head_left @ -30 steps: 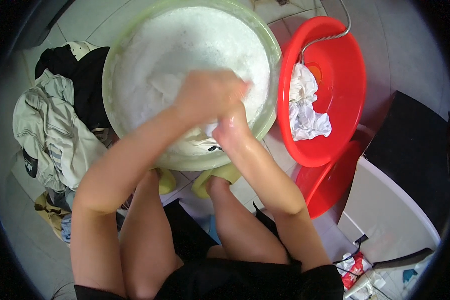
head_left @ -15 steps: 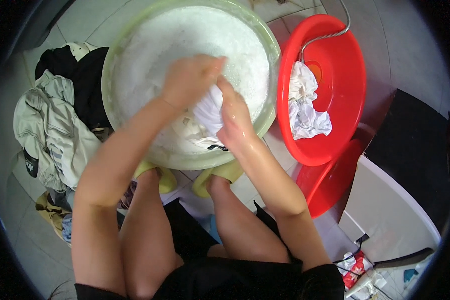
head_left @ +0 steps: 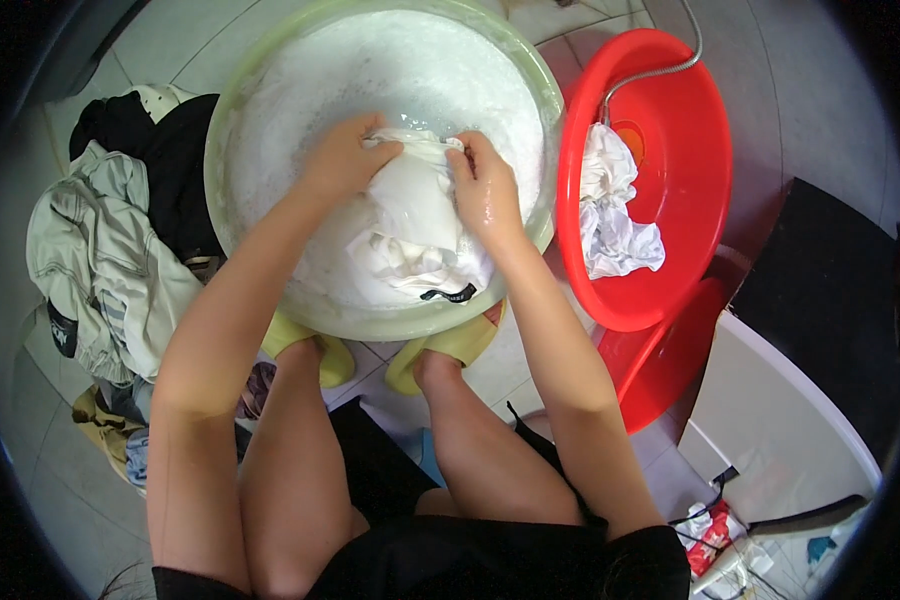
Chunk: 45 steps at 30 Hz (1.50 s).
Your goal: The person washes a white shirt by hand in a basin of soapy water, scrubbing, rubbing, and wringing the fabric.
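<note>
Two hands [head_left: 340, 160] [head_left: 488, 195] pinch white cloth [head_left: 410, 205], partly lost in suds [head_left: 450, 60].

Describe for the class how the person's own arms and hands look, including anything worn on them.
The left hand and right hand are both ungloved, with no ring or watch visible. The arms are bare past the elbows, up to short black sleeves. The right hand has a wet shine toward the wrist.

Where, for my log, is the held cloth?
In the head view, left of centre, the white cloth is between left hand and right hand, over the green basin.
</note>
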Each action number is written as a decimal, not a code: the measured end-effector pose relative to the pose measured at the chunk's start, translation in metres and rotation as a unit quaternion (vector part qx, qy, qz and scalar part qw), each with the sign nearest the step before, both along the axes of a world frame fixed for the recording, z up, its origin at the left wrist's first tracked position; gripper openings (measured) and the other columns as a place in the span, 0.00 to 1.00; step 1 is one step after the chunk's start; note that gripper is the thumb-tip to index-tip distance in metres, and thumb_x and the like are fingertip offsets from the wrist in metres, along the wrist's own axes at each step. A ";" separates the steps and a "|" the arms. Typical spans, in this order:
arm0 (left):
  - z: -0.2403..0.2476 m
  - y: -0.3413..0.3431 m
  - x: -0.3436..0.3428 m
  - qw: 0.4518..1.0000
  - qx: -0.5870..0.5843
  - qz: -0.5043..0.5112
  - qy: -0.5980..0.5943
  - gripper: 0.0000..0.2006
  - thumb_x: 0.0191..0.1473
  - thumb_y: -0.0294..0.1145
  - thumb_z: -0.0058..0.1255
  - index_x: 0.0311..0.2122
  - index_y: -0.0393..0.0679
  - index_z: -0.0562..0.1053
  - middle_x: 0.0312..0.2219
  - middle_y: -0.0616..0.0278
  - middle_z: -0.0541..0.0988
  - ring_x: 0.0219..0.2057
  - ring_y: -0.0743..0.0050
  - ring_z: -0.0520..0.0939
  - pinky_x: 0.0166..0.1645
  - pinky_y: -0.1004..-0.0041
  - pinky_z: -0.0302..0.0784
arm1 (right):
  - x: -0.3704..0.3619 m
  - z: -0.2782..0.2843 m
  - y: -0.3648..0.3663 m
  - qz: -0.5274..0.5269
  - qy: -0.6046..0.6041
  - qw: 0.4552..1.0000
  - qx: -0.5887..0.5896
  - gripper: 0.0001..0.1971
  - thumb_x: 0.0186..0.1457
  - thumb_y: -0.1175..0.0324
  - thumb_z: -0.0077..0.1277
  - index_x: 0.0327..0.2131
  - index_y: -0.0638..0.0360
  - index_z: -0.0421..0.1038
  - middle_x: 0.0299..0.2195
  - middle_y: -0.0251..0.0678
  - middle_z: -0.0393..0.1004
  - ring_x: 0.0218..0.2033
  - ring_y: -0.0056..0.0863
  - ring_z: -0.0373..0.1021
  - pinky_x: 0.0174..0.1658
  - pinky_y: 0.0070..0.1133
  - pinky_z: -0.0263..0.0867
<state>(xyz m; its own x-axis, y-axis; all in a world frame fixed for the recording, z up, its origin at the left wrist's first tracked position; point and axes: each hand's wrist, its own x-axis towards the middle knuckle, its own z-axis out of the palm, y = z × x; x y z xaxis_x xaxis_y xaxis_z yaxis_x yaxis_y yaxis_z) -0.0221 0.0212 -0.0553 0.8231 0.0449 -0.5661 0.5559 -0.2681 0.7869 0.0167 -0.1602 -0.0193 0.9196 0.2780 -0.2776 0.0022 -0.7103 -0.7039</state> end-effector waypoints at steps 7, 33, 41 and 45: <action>0.044 -0.036 -0.012 0.955 0.079 0.079 -0.274 0.11 0.47 0.34 0.54 0.36 0.41 0.73 0.29 0.61 0.77 0.29 0.64 0.78 0.33 0.71 0.73 | 0.006 0.007 0.016 -0.222 0.300 0.877 0.303 0.13 0.54 0.58 0.49 0.29 0.59 0.67 0.18 0.29 0.64 0.20 0.24 0.60 0.26 0.24 0.58; 0.067 -0.015 0.007 0.983 -0.136 0.030 -0.122 0.11 0.52 0.39 0.48 0.27 0.43 0.73 0.20 0.64 0.72 0.23 0.79 0.68 0.29 0.74 0.62 | -0.015 0.069 0.029 -0.276 0.427 0.789 0.345 0.18 0.59 0.55 0.41 0.41 0.61 0.67 0.37 0.37 0.72 0.38 0.27 0.70 0.40 0.24 0.66; 0.077 0.037 -0.004 0.983 -0.032 -0.160 -0.084 0.12 0.49 0.33 0.52 0.38 0.41 0.69 0.25 0.68 0.71 0.28 0.83 0.70 0.34 0.80 0.65 | 0.022 0.069 -0.033 -0.116 0.308 0.912 0.245 0.21 0.54 0.50 0.48 0.35 0.61 0.70 0.29 0.32 0.69 0.32 0.24 0.67 0.39 0.20 0.64; 0.089 0.031 -0.004 0.957 -0.259 -0.086 -0.095 0.14 0.50 0.34 0.52 0.43 0.42 0.70 0.33 0.70 0.74 0.35 0.85 0.71 0.42 0.80 0.66 | 0.018 0.079 -0.027 0.203 0.052 0.978 -0.015 0.24 0.45 0.52 0.57 0.37 0.64 0.71 0.35 0.36 0.70 0.38 0.26 0.66 0.45 0.21 0.61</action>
<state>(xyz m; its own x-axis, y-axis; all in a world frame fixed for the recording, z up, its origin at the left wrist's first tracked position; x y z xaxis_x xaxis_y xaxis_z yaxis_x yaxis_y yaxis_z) -0.0259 0.0520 0.0332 0.8835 -0.3460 -0.3159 0.3727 0.1102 0.9214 0.0352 -0.1873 0.0594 0.7009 0.6049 -0.3779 0.2173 -0.6858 -0.6946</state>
